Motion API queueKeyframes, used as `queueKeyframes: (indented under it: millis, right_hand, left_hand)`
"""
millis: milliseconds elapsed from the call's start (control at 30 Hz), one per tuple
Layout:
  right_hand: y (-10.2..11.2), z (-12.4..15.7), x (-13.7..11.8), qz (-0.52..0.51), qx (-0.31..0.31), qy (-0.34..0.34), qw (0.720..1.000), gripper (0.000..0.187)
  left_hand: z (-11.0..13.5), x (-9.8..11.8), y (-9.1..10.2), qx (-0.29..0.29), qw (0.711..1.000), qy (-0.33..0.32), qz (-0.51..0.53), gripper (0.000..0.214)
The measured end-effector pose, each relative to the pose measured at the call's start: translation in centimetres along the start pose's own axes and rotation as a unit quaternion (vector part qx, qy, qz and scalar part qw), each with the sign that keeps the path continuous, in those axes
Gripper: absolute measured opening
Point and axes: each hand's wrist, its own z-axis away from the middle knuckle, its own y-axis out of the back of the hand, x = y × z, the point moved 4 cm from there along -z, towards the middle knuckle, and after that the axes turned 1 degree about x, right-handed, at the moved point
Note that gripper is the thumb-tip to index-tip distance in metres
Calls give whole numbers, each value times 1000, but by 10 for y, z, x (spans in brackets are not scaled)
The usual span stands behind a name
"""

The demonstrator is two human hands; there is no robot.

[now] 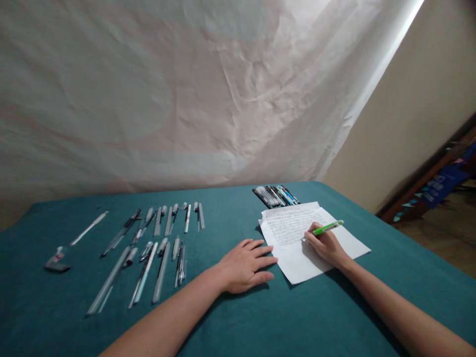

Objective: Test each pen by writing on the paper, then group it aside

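My right hand [326, 245] grips a light green pen [327, 227], its tip down on a white sheet of paper [297, 258] that bears lines of handwriting in its upper half. My left hand [246, 265] lies flat on the teal tablecloth [260, 322], fingers spread, their tips just short of the sheet's left edge. It holds nothing.
Several pens and pen parts [148, 248] lie in rows on the left of the table. A bundle of dark pens [275, 195] lies beyond the paper. A small wrapper [56, 261] sits far left. A white cloth backdrop [186, 89] hangs behind. The table's right edge drops to the floor.
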Motion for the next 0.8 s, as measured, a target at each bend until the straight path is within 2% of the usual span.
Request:
queueKeyframes:
  millis: [300,600,800]
  right_hand:
    - [0,1,-1,-34,-1,8,999,18]
    - [2,1,-5,18,-3,5,1000,16]
    - [2,2,0,-38,25,-46,998,22]
  left_hand:
    - [1,0,1,-5,1000,0,-5,46]
    - [2,0,0,7,1000,-5,-2,47]
    - [2,0,0,6,1000,-4,-5,47]
